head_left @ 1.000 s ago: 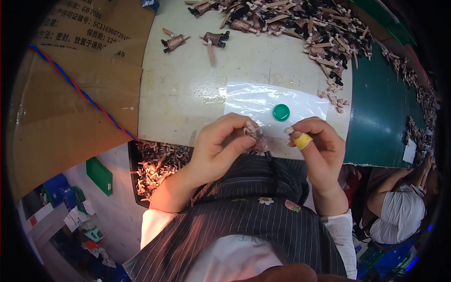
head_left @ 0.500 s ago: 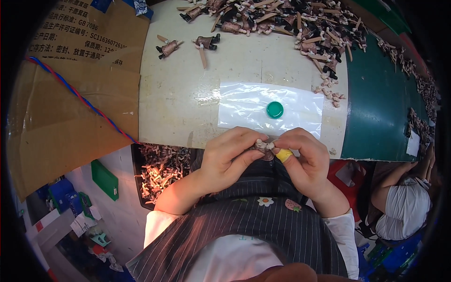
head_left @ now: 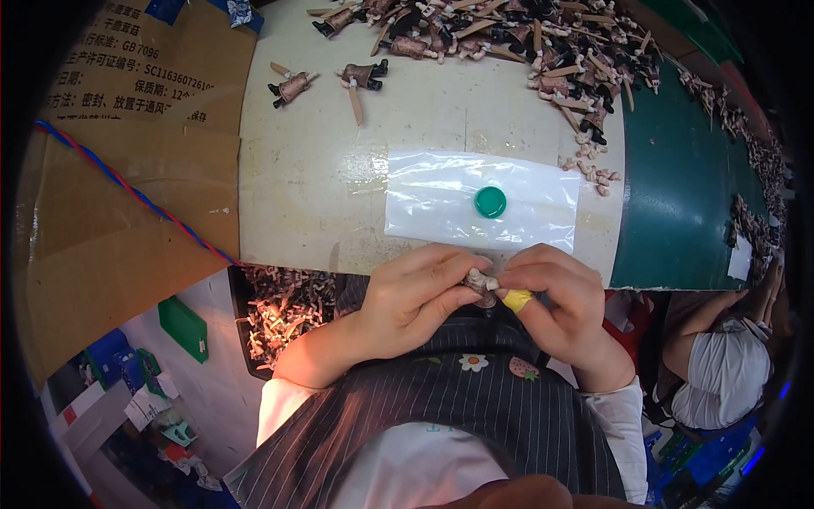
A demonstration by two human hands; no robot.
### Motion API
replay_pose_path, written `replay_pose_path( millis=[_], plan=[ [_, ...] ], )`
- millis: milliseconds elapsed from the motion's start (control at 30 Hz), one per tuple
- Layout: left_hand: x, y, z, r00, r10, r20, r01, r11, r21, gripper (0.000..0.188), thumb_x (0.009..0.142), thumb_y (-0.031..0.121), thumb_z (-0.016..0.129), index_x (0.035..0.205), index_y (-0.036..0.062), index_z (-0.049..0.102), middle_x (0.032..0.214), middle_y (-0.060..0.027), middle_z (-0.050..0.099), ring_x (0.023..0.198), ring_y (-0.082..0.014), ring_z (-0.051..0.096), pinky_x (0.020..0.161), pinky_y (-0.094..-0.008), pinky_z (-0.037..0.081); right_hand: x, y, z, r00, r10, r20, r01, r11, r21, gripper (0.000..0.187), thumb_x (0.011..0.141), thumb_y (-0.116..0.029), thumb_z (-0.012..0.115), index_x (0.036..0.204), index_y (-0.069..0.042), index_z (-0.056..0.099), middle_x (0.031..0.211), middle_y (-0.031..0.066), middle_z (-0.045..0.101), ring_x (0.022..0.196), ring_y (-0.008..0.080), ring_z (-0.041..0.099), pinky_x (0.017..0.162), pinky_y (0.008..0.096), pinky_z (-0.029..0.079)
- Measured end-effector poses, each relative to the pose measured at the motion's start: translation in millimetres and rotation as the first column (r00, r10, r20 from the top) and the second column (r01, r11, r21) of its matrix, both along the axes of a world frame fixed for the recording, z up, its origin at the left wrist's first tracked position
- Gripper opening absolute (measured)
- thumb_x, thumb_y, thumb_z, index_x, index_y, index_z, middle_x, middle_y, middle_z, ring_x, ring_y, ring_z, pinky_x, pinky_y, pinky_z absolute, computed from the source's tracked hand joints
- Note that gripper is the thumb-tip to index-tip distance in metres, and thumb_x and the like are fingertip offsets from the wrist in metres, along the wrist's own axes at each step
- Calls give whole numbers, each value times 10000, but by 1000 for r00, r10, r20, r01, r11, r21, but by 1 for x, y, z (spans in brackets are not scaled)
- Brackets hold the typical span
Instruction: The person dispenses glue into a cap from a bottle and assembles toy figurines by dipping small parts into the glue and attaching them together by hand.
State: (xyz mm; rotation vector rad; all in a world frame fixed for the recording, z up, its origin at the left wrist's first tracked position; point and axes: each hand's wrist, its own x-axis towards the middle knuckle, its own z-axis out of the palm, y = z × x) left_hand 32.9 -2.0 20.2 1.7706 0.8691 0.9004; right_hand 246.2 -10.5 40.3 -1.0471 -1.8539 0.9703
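I hold a small brown figurine with pale parts (head_left: pixel 481 281) in front of my body, just at the near edge of the cream-white tabletop (head_left: pixel 292 178) and over my dark striped apron (head_left: pixel 407 390). My left grip (head_left: pixel 415 293) is pinching it from the left side, the thumb and the forefinger pressed upon its body. My right grip (head_left: pixel 555 293) comes from the other side, its thumb and forefinger closed on the pale end of the same figurine; around this thumb is a yellow band (head_left: pixel 516 299). The two grips are near each other, and the fingers cover much of the figurine, so its lower part I cannot tell well.

Beyond my grips lies a shiny, clear plastic sheet (head_left: pixel 424 208), and on it stands a round green plastic cap (head_left: pixel 490 203). Farther to the left, two brown-coated figures with black boots (head_left: pixel 362 76) lie apart from the big heap of similar figures (head_left: pixel 555 64) at the far side. Below the right end of this heap are some small pale pieces (head_left: pixel 598 180).

On my left is a brown cardboard box (head_left: pixel 170 182) with a twisted red and blue cord (head_left: pixel 140 197) across it. Under the tabletop's left edge, a black bin (head_left: pixel 244 327) holds many small pieces.
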Motion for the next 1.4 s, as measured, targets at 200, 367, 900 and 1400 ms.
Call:
replay_pose_path(
  millis=[200, 367, 900, 1400],
  plan=[
    [6, -3, 8, 999, -45, -15, 46, 997, 63, 308, 808, 23, 676, 1098, -57, 610, 980, -187, 626, 805, -304, 646, 680, -332, 516, 11, 0, -7, 943, 46, -328, -173, 913, -370, 95, 782, 20, 646, 874, 5, 668, 845, 131, 639, 752, 226, 637, 660, 288, 494],
    [12, -7, 7, 997, -68, -43, 73, 986, 152, 310, 790, -1, 670, 1082, -76, 597, 972, -196, 622, 806, -326, 639, 669, -348, 517, 12, -6, -1, 981, 59, -187, -123, 928, -353, 59, 786, 27, 648, 844, 16, 657, 815, 130, 632, 742, 228, 637, 653, 291, 493],
    [9, -8, 0, 998, -61, -2, 61, 988, 141, 319, 794, 14, 674, 1097, -50, 598, 977, -181, 604, 808, -310, 618, 692, -348, 506, 12, -15, -18, 951, 7, -310, -194, 793, -577, 152, 913, -135, 611, 854, 1, 576, 694, 20, 538, 666, 89, 534, 594, 233, 432],
    [11, -14, -12, 996, -86, 29, 74, 956, 282, 302, 767, 11, 696, 1047, -63, 610, 929, -179, 611, 756, -289, 627, 648, -326, 520, 5, -19, -26, 807, -142, -573, -489, 384, -784, 284, 928, -271, 622, 745, -66, 551, 617, -31, 512, 506, 25, 446, 458, 175, 338]
  ],
)
